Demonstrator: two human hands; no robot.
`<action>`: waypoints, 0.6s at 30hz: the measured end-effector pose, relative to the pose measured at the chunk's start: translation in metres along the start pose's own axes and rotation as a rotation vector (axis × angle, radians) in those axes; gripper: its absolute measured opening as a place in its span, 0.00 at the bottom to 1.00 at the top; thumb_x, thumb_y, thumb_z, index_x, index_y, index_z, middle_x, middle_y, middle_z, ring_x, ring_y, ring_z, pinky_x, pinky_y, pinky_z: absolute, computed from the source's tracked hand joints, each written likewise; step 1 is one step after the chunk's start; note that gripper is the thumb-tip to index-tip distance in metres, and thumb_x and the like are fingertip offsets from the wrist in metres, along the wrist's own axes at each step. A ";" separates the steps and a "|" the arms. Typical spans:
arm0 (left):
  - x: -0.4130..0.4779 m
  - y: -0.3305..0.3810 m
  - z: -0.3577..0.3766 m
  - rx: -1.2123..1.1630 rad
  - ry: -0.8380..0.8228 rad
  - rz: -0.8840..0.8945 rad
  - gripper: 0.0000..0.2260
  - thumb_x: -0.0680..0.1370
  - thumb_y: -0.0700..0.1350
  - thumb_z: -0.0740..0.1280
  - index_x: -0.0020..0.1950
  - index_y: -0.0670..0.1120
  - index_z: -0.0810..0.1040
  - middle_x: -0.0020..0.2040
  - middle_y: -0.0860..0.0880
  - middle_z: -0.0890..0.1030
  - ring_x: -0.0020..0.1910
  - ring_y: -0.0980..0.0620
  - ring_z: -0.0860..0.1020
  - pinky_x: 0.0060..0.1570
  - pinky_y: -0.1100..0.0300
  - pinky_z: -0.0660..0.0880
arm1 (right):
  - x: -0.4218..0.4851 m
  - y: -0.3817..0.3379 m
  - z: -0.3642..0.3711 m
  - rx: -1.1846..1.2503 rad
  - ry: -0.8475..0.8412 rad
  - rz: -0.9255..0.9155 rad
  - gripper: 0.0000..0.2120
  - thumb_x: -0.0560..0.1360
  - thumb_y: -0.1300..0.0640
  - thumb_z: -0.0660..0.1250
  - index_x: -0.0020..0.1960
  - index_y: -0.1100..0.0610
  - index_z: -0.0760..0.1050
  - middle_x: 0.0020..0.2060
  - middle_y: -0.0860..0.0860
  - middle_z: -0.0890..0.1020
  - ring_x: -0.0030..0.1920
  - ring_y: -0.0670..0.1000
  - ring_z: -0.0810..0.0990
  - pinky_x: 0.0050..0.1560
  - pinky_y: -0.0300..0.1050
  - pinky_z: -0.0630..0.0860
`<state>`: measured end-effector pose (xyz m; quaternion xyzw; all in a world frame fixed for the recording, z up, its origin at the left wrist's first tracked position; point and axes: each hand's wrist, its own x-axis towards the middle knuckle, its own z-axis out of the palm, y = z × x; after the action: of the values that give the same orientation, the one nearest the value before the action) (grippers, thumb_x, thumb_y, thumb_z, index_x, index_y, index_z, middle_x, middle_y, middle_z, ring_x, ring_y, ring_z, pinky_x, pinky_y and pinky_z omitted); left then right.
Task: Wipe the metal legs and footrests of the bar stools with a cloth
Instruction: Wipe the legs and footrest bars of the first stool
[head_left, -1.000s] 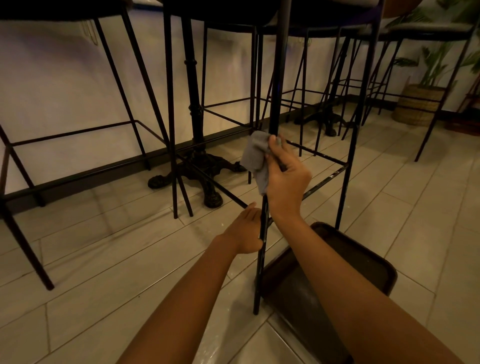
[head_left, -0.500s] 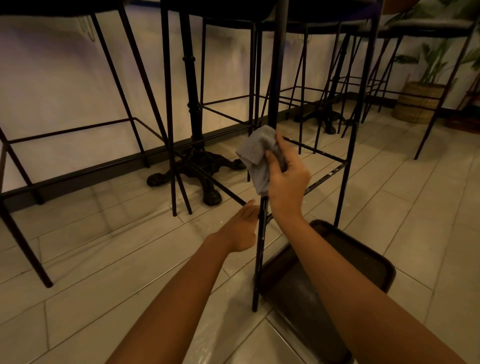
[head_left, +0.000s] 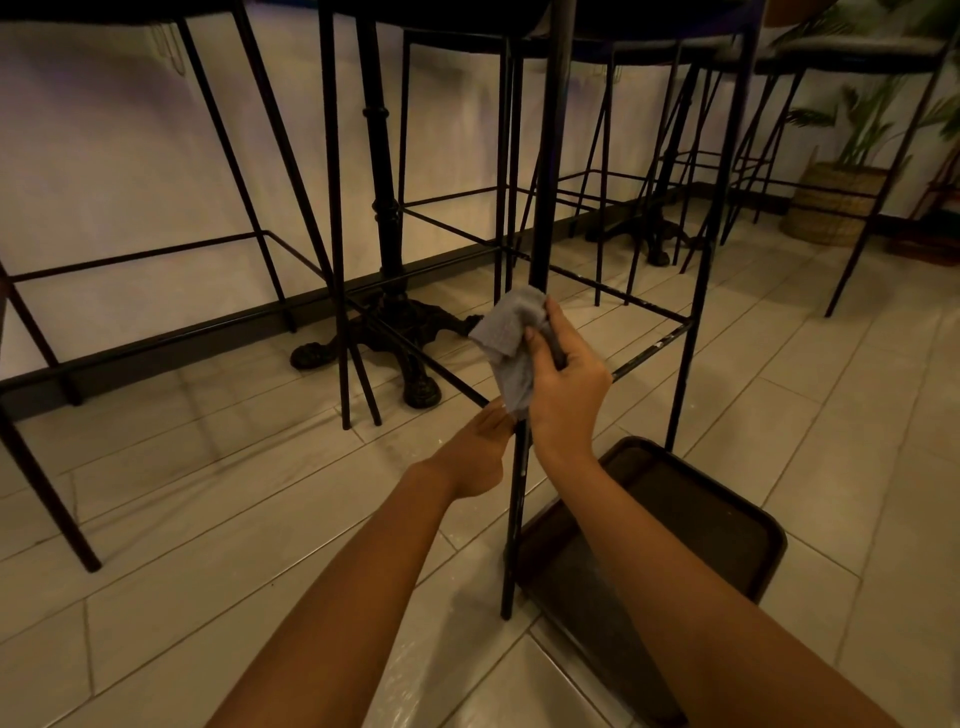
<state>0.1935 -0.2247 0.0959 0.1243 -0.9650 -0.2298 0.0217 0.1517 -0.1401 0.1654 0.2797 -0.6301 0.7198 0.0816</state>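
A black metal bar stool stands right in front of me, its near leg (head_left: 519, 499) running down the middle of the view. My right hand (head_left: 566, 384) grips a grey cloth (head_left: 506, 338) wrapped around this leg, level with the footrest bars (head_left: 649, 351). Just below it, my left hand (head_left: 478, 457) lies with straight fingers reaching to the leg from the left; the fingertips are hidden behind the cloth and leg. It holds nothing.
A dark tray (head_left: 691, 499) lies on the tiled floor under the stool, right of the leg. A cast-iron table base (head_left: 400, 332) stands behind. More black stools line the wall to the left (head_left: 270, 156) and right. A potted plant in a basket (head_left: 831, 208) stands far right.
My right hand has slid the cloth a little up and then down the near leg. The left hand has stayed almost where it was.
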 end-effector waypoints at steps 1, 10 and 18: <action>-0.001 0.000 -0.001 -0.004 -0.004 0.000 0.31 0.75 0.31 0.55 0.76 0.44 0.47 0.77 0.45 0.49 0.76 0.49 0.48 0.72 0.61 0.45 | 0.000 0.001 0.001 -0.007 0.012 -0.013 0.19 0.75 0.64 0.64 0.65 0.62 0.70 0.58 0.58 0.79 0.58 0.54 0.79 0.58 0.49 0.76; 0.000 0.006 -0.003 -0.037 -0.007 -0.053 0.28 0.76 0.30 0.55 0.75 0.44 0.54 0.75 0.44 0.56 0.73 0.46 0.58 0.70 0.57 0.58 | -0.019 0.020 -0.001 -0.013 0.007 0.029 0.19 0.74 0.65 0.65 0.64 0.57 0.70 0.59 0.57 0.79 0.59 0.54 0.78 0.59 0.55 0.76; 0.009 -0.004 0.000 -0.088 -0.033 -0.132 0.23 0.78 0.32 0.57 0.72 0.40 0.60 0.71 0.41 0.63 0.70 0.45 0.64 0.66 0.61 0.61 | -0.025 0.029 -0.016 -0.048 -0.032 0.053 0.18 0.75 0.64 0.63 0.64 0.60 0.71 0.58 0.53 0.79 0.59 0.50 0.78 0.60 0.51 0.76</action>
<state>0.1857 -0.2304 0.0939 0.1825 -0.9439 -0.2752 -0.0039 0.1542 -0.1248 0.1266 0.2723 -0.6557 0.7017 0.0594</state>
